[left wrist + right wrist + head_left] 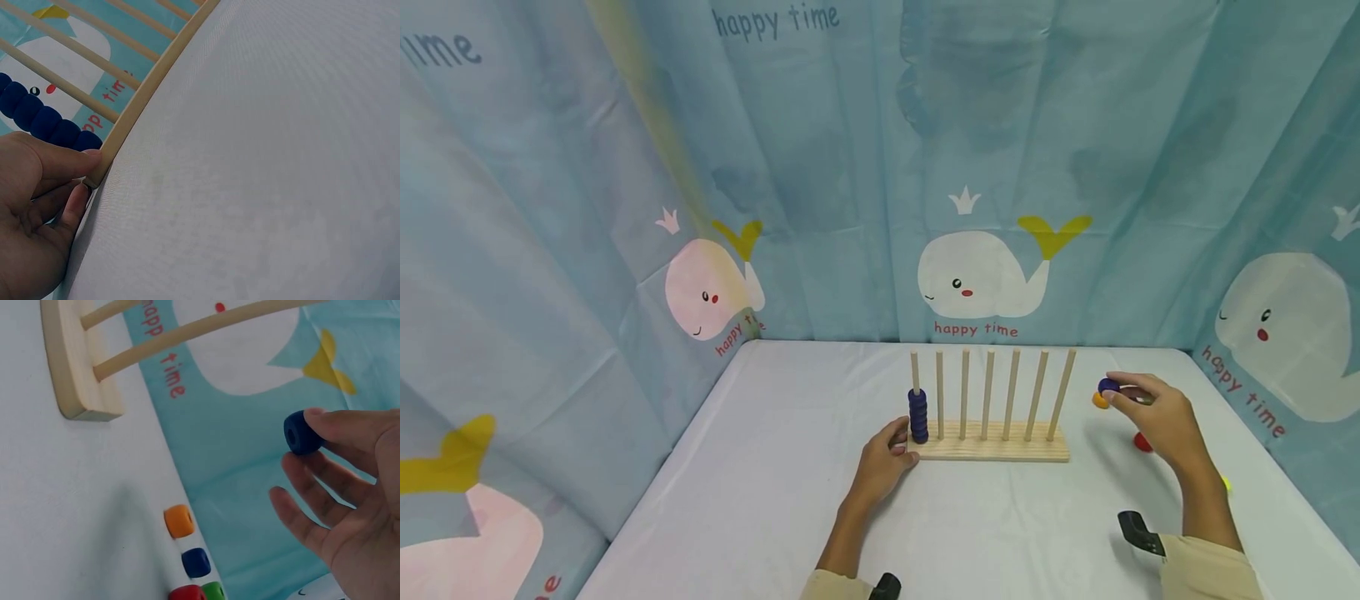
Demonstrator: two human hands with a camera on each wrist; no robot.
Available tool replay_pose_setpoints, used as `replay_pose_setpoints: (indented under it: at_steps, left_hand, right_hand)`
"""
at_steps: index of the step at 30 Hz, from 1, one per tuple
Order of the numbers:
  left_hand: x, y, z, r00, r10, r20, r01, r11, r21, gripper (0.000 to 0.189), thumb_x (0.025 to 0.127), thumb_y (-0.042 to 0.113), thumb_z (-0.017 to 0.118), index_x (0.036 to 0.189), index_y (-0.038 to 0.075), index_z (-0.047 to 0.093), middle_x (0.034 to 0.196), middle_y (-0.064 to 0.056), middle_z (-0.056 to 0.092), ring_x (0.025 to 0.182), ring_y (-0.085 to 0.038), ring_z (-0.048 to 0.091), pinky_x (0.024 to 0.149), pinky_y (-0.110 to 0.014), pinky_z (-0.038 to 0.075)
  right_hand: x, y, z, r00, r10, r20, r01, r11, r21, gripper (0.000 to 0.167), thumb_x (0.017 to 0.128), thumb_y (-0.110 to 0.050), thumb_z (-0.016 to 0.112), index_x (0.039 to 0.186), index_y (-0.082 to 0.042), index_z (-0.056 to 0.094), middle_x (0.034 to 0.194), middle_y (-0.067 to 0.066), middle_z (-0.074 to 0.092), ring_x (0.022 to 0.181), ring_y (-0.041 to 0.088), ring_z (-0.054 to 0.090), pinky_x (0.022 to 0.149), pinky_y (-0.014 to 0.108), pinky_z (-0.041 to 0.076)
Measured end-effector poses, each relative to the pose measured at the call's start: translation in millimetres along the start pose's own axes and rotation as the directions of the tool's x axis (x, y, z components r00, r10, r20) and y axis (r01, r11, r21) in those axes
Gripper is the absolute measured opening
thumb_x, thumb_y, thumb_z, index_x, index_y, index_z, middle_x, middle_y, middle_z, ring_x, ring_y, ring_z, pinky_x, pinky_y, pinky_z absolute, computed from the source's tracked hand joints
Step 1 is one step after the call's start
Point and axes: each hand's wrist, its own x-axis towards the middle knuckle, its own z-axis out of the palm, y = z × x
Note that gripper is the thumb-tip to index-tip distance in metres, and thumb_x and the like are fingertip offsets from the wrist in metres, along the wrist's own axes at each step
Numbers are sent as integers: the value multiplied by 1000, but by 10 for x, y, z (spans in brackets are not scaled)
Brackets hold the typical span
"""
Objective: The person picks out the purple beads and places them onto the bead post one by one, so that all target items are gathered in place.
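A wooden peg rack (992, 451) stands on the white table, its row of upright pegs rising from a flat base. Several dark blue beads (918, 417) are stacked on the leftmost peg; the other pegs are bare. My left hand (878, 468) grips the left end of the base, as the left wrist view shows with thumb and fingers at the corner (100, 159). Off the rack's right end, my right hand (1161, 418) pinches a dark blue bead (302, 433) between thumb and fingers, raised above the table. The bead's hole faces the rack in the right wrist view.
Loose beads lie on the right of the white table (760, 500): orange (180, 521), blue (196, 562), red (1142, 442), green (212, 591) and a yellow one (1227, 483) partly behind the right forearm. Blue whale-print cloth (835, 275) hangs behind and at both sides.
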Motion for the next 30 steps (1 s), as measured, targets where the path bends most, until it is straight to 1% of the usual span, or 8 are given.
replay_pose_setpoints:
  at_steps: [2, 5, 9, 13, 16, 19, 26, 30]
  left_hand:
    - [-5, -5, -6, 1000, -3, 0, 3, 1000, -1, 62, 83, 6, 72, 141, 11, 51, 124, -11, 61, 111, -22, 60, 93, -30, 51]
    - [-12, -4, -7, 1000, -3, 3, 3, 1000, -5, 62, 83, 5, 72, 141, 11, 51, 125, -11, 60, 112, -21, 59, 93, -30, 51]
    - [-9, 2, -7, 1000, -2, 6, 2, 1000, -6, 62, 84, 5, 72, 142, 11, 50, 126, -10, 60, 113, -21, 58, 94, -30, 50]
    - [3, 1, -4, 1000, 1, 3, -1, 1000, -1, 62, 83, 5, 72, 141, 11, 51, 126, -10, 60, 113, -21, 58, 94, -30, 50]
    - [6, 0, 1, 1000, -5, 0, 5, 1000, -1, 62, 83, 5, 73, 140, 13, 52, 125, -9, 61, 112, -21, 59, 94, -29, 50]
    - [5, -3, 2, 1000, -12, -2, 12, 1000, 0, 62, 82, 5, 73, 140, 13, 52, 125, -9, 61, 112, -20, 59, 94, -29, 50]
    - [10, -9, -1, 1000, -11, -1, 11, 1000, 4, 62, 83, 5, 73, 141, 12, 51, 126, -9, 60, 113, -20, 58, 94, -29, 50]
    - [15, -20, 5, 1000, -6, 3, 6, 1000, 3, 62, 83, 5, 73, 141, 13, 51, 126, -10, 60, 113, -21, 58, 94, -31, 50]
  right_hand:
    - [-1, -40, 0, 1000, -14, -12, 14, 1000, -7, 51, 96, -42, 59, 133, -8, 59, 121, 14, 59, 109, 34, 56, 86, 47, 54]
    - [0, -99, -6, 998, -42, -42, 42, 999, -14, 49, 95, -41, 61, 132, -9, 61, 121, 11, 60, 106, 22, 58, 83, 23, 54]
    - [13, -174, -2, 994, -79, -75, 79, 997, -8, 47, 94, -40, 63, 130, -10, 62, 120, 9, 61, 100, 4, 54, 76, -2, 38]
    - [20, -245, 13, 991, -99, -89, 98, 995, -10, 48, 94, -40, 62, 129, -9, 63, 120, 10, 61, 103, 9, 57, 77, -3, 35]
    - [16, -294, 13, 990, -108, -94, 108, 994, -5, 47, 94, -38, 63, 129, -7, 62, 120, 12, 60, 107, 29, 59, 77, -2, 37]
    - [17, -343, 10, 988, -121, -100, 122, 993, 5, 47, 95, -36, 63, 130, -6, 62, 122, 15, 59, 108, 37, 58, 76, -1, 40]
    - [23, -508, -30, 980, -131, -150, 139, 989, 48, 45, 94, -34, 64, 133, -12, 60, 124, 11, 57, 108, 34, 58, 71, 1, 43]
    - [18, -606, -68, 974, -133, -181, 146, 988, 58, 44, 94, -32, 64, 133, -13, 61, 122, 9, 57, 104, 9, 57, 71, 1, 43]
